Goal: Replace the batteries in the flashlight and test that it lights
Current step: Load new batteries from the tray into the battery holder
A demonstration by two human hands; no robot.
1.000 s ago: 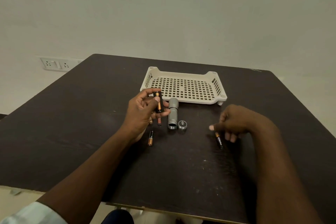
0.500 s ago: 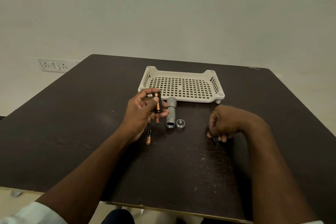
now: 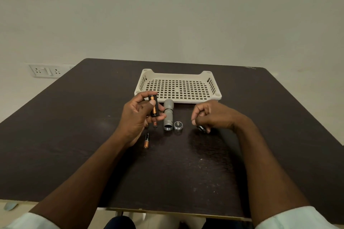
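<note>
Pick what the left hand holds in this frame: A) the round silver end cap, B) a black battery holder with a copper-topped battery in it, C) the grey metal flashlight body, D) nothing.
B: the left hand grips the black battery holder with a copper-and-black battery seated in it, while the grey metal flashlight body and round silver end cap lie on the dark table.

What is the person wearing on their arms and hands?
Both the left hand and the right hand are bare, with no gloves, rings or watch showing. The forearms are bare too. Pale, whitish sleeves show only at the bottom corners, pushed up high.
</note>
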